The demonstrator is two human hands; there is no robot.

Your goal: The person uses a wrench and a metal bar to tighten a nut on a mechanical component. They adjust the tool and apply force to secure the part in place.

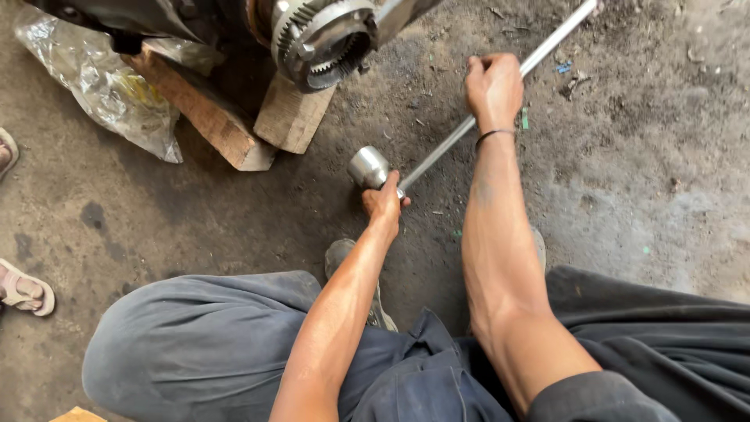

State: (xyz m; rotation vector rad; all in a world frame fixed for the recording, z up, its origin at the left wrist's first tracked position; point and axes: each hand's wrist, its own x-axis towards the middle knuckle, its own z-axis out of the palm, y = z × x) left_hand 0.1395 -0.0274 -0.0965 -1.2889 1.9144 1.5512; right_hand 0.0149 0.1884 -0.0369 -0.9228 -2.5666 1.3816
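A long steel socket wrench (445, 148) lies slanted over the dirt floor, its handle running up to the top right. My left hand (383, 203) grips its lower end just behind the shiny round socket (369, 166). My right hand (494, 87) is closed around the bar further up. A thin band circles my right wrist. The socket points toward a toothed metal gear hub (324, 39) of a dark machine part at the top, a short gap away.
The machine part rests on wooden blocks (293, 117) and a plank (203, 113). A crumpled clear plastic bag (101, 82) lies at the top left. Another person's sandalled feet (23, 289) show at the left edge. My grey-trousered knees fill the bottom.
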